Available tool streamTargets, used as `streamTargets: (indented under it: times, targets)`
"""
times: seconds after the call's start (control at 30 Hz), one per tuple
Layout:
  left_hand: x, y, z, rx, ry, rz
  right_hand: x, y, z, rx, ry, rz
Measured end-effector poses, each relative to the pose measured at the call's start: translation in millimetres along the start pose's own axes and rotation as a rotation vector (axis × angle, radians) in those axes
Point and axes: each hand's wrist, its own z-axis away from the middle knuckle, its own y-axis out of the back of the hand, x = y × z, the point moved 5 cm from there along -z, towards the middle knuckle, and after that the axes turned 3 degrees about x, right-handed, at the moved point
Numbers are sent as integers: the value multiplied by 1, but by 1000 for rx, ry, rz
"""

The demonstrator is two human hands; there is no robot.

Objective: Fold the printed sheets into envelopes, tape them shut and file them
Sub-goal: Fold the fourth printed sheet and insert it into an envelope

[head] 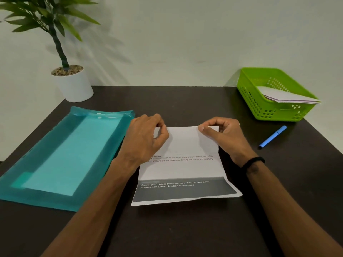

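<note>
The white printed paper sheet (182,169) lies flat on the dark brown tabletop (185,229), well to the near left of the lime-green perforated plastic basket (259,106), which is my landmark here. Its far part is already turned over towards the person, so the blank back shows above the lines of text and the grey printed band. The left hand (146,134) pinches the far left corner of that flap between thumb and curled fingers; the right hand (220,132) pinches the far right corner the same way, nearer the basket. I'd judge this sheet as very light, thin and limp: the near edge already ripples off the table, so it will crease wherever it is pressed and could skid on the smooth top. Holding it at the two corners of the flap, as now, looks the sensible grip, since it keeps the edge square. The sheet's long axis runs from the person straight away towards the wall, its text reading right way up for them, the fold line crosswise. Inside the basket rest folded white paper pieces (284,96). A blue capped pen (272,136) lies just in front of the basket, and a translucent teal plastic document folder (61,158) lies far to the basket's left, past the sheet.
</note>
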Motion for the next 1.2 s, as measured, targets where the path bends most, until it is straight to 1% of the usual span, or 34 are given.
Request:
streamTargets:
  times: [0.23, 0.43, 0.5, 0.57, 0.63, 0.67, 0.7, 0.77, 0.83, 0.97, 1.07, 1.13, 1.2]
  targets:
    - [-6, 6, -1, 52, 16, 23, 4, 17, -5, 126, -62, -114]
    - [-21, 3, -2, 51, 133, 92, 7, 28, -5, 234, -134, -197]
    - [-23, 7, -4, 91, 218, 217, 7, 30, -5, 261, -146, -238]
    - [-26, 8, -3, 121, 388, 407, 7, 31, -5, 283, -150, -282]
    - [-28, 2, 0, 62, 566, 645, 6, 33, -5, 308, -156, -326]
    - [-28, -1, 1, 32, 618, 749, 6, 34, -5, 325, -159, -358]
    - [-28, -3, 1, 15, 644, 816, 5, 34, -5, 342, -159, -394]
    - [-26, -3, 1, 8, 653, 874, 4, 36, -5, 365, -157, -441]
    - [-25, -3, 0, 38, 655, 889, 5, 35, -5, 341, -176, -465]
    - [-33, -1, 3, 179, 714, 871, 1, 21, -3, 132, -191, -461]
    - [-34, 0, 3, 227, 740, 864, 0, 12, -1, 5, -191, -402]
    - [-35, 2, 3, 250, 746, 858, 2, 9, 0, -17, -196, -362]
    - [-35, 2, 4, 235, 735, 856, 4, 10, -1, 20, -195, -348]
